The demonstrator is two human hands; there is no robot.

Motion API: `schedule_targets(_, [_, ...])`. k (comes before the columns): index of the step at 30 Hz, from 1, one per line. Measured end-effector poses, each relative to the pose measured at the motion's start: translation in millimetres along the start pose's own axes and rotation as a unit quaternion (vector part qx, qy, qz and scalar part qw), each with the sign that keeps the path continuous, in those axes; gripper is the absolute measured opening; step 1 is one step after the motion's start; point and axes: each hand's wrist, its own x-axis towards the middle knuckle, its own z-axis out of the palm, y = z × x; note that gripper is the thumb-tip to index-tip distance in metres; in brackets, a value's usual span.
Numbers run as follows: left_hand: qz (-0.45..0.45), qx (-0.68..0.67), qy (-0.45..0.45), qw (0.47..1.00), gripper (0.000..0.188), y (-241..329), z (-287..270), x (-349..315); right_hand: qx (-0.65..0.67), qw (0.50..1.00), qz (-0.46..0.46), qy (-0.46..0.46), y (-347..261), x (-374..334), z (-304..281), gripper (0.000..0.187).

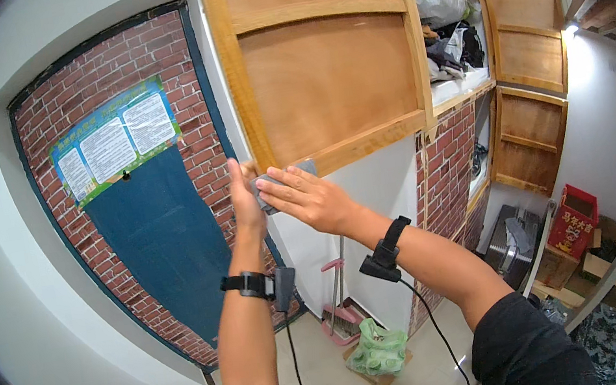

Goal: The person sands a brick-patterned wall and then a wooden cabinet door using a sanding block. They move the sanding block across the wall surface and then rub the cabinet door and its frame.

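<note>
A wooden cabinet door (331, 81) with a lighter frame hangs swung open ahead of me. My left hand (247, 201) is at its lower left corner, fingers pointing up along the side edge and partly hidden behind it. At the bottom rail of that same corner, my right hand (307, 199) presses a folded grey cloth (307, 167) to the wood, its fingers laid together over the cloth. Each wrist wears a black strap with a small dark box and a cable.
Left stands a brick-patterned door (156, 191) with a poster (117, 140). An open cupboard (460, 90) holds bags and clothes. Below are a pink dustpan (345, 321) and a green plastic bag (378, 349). A red box (571, 221) and cartons lie behind a slanted rail at right.
</note>
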Motion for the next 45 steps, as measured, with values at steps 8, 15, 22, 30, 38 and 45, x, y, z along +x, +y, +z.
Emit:
schedule_targets(8, [0.150,0.224,0.098,0.958,0.046,23,51,19,0.229,0.964,0.126,0.053,15,-59,-20,0.046])
schedule_targets(15, [0.155,0.267,0.183,0.934,0.053,11,35,23,0.591,0.552,0.569,0.146,102,-159,-79,0.032])
schedule_targets(22, [0.129,0.229,0.204,0.943,0.062,17,24,17,0.480,0.487,0.616,0.390,181,-225,-113,0.025])
schedule_targets(30, [0.140,0.282,0.222,0.923,0.064,22,23,9,0.019,0.757,0.536,0.372,194,-220,-79,0.027])
schedule_targets(38, [0.153,0.269,0.223,0.924,0.058,19,30,12,0.010,0.858,0.423,0.290,140,-164,-39,0.042])
schedule_targets(45, [0.151,0.256,0.187,0.936,0.056,19,41,13,0.198,0.899,0.320,0.222,60,-102,-9,0.050])
